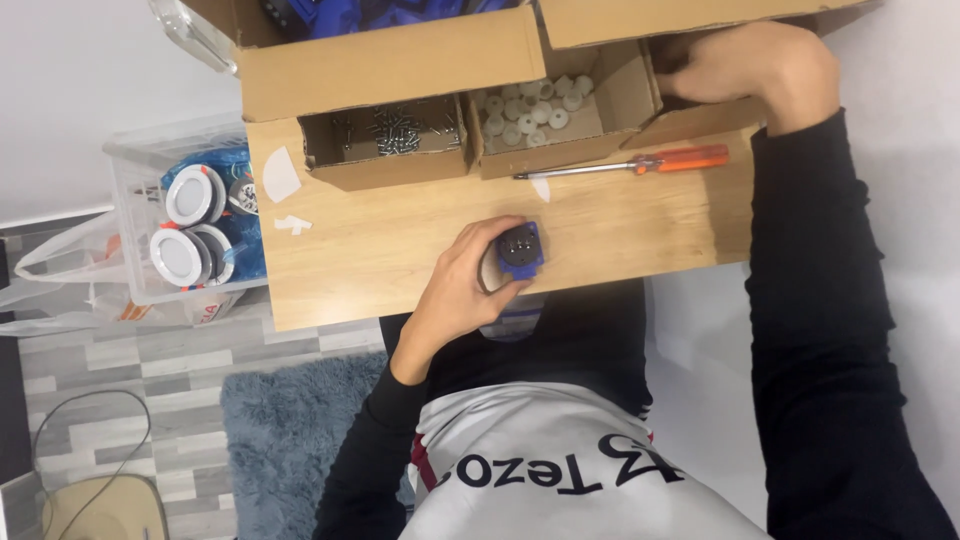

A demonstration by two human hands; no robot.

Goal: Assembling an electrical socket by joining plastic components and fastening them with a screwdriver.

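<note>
At far left a clear plastic bin holds round white-rimmed fittings. On the wooden table, an open cardboard compartment carries dark screws, and the next one small white round pieces (washers, perhaps). The left hand, wrist bent, has its fingers clamped around a small blue and black part at the table's near edge. An orange-handled screwdriver lies beyond. The right hand, arm stretched forward, reaches into the rightmost compartment; its fingers' grip cannot be told.
</note>
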